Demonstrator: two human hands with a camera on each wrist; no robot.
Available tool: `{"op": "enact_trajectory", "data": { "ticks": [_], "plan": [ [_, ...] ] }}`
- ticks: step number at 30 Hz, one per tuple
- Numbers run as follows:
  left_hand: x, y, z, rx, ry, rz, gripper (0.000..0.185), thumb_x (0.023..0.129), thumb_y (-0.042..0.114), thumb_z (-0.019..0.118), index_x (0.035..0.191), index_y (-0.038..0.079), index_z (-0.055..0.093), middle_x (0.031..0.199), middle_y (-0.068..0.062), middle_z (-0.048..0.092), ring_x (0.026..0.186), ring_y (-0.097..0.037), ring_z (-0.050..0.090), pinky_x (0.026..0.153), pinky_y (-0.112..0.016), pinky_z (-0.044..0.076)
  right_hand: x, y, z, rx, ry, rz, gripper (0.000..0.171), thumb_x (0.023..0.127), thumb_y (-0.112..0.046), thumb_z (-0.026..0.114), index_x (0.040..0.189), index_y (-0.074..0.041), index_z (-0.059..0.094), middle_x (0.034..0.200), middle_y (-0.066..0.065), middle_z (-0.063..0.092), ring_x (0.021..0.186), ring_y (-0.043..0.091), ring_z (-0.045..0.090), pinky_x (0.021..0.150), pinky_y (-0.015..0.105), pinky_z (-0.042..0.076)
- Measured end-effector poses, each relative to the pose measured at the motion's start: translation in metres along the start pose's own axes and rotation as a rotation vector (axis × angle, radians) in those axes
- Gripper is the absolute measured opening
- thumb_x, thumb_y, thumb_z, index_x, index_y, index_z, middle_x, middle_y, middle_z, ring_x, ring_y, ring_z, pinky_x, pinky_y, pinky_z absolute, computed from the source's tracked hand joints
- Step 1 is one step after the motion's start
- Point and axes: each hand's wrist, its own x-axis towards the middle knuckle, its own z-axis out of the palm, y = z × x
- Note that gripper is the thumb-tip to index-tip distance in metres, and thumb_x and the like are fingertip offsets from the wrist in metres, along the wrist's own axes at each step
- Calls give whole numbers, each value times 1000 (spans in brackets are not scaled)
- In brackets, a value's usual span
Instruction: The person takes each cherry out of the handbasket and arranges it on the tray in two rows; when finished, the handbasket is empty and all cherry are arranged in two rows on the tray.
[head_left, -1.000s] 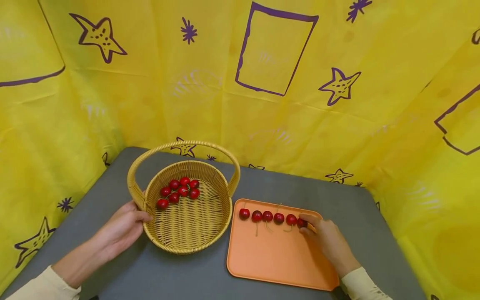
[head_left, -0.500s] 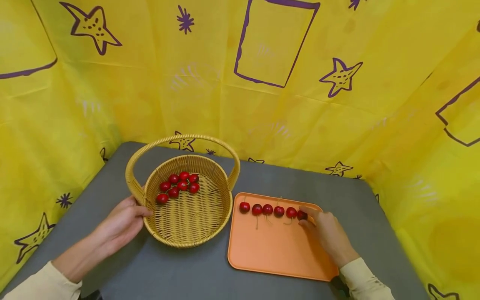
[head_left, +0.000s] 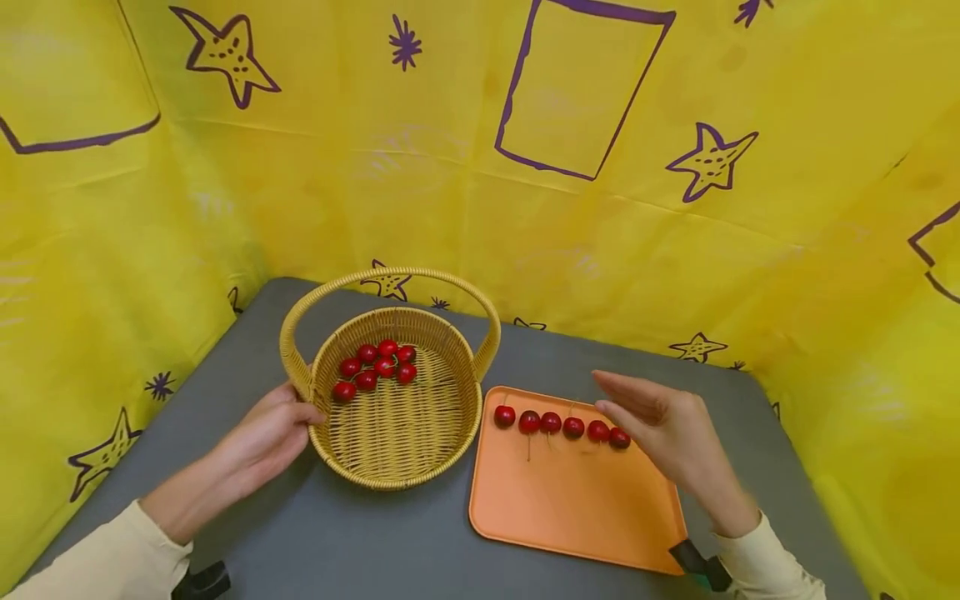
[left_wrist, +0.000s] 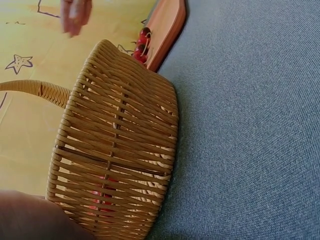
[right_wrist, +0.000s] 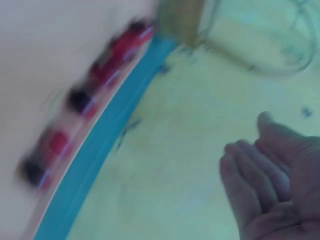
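My left hand (head_left: 262,437) grips the left side of a round wicker basket (head_left: 405,429), its thumb over the rim by the handle's foot. Several red cherries (head_left: 385,367) lie together toward the basket's back left. Over the right end of an orange tray (head_left: 570,517), my right hand (head_left: 675,433) is raised with nothing in its fingers. A row of cherries (head_left: 551,422) with stems runs along the tray's far side; the rightmost cherry (head_left: 619,438) lies just below the right thumb. In the right wrist view, the right hand (right_wrist: 280,180) has extended, slightly bent fingers; the cherries there are blurred.
Basket and tray stand side by side on a grey table (head_left: 360,542). A yellow cloth (head_left: 450,208) with purple starfish drawings hangs behind and along both sides. The basket's tall arched handle (head_left: 390,272) rises over its opening. Dark straps sit at both wrists.
My right hand has released the rightmost cherry and lifted up off the tray, its fingers spreading. The left hand keeps its hold on the basket. The head view has shifted slightly.
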Motion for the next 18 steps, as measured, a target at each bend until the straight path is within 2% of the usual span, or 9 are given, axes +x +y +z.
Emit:
{"op": "enact_trajectory", "data": {
  "ticks": [2,4,7,12,18],
  "plan": [
    [1,1,3,-5,4,2,89,92,-17,36,163,-4,-17,173,-20,-10,157,-30,-8,129,-49,-1,8,-16,12,131,-39,-28,44,96,-16,78,139,-22,72,131,-3,74,108,13,75,85,21,60],
    [1,2,5,-9,6,0,90,92,-17,36,164,-3,-16,174,-20,-10,157,-30,-8,129,-48,-1,17,-34,28,251,-94,-59,43,97,-17,77,139,-24,71,134,-4,73,112,12,73,88,27,61],
    [2,5,6,-19,0,3,90,92,-17,36,164,-3,-16,174,-19,-10,158,-29,-8,129,-48,-2,34,-58,55,356,-174,-119,45,98,-20,77,141,-25,69,136,-6,71,113,12,73,89,33,62],
    [0,7,7,-32,9,11,88,91,-18,36,165,-3,-12,175,-17,-7,158,-28,-5,130,-48,-1,67,-88,103,402,-284,-194,47,100,-27,75,146,-24,65,142,-11,66,122,8,68,97,32,59],
    [-2,8,9,-31,20,9,87,92,-19,36,164,-5,-10,174,-17,-4,158,-28,-4,130,-48,0,97,-108,150,411,-344,-177,49,99,-30,76,146,-21,65,144,-12,65,125,5,65,102,29,56]
  ]
}}
